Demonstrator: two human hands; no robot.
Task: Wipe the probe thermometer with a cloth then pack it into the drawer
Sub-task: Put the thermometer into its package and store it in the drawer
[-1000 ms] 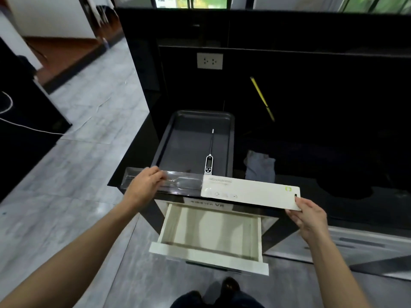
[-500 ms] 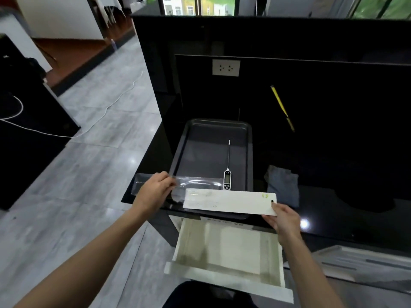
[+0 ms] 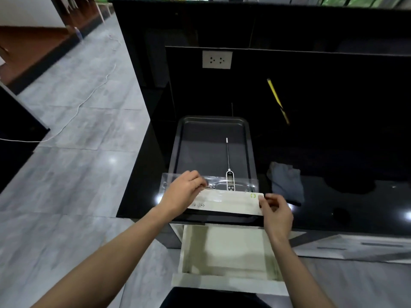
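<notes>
Thermometer (image 3: 229, 172): we see it lying in the tray (image 3: 178, 152).
Left hand (image 3: 182, 192): fingers pinching the clear sleeve (image 3: 244, 184) at the tray's near edge.
Right hand (image 3: 277, 211): fingertips clamped on the white card (image 3: 229, 203).
Drawer (image 3: 229, 283): open below the tray.
Cloth (image 3: 287, 183): right of the tray.

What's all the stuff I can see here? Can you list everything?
Probe thermometer: one, white with metal probe, lying in the tray.
Tray: one, dark grey, on the counter.
Clear plastic insert: one, transparent, over the tray's near edge.
Card sleeve: one, white, between both hands.
Cloth: one, grey, right of the tray.
Drawer: one, cream, open below.
Socket: one, white, back panel.
Left hand: on the insert.
Right hand: pinching the sleeve's end.
</notes>
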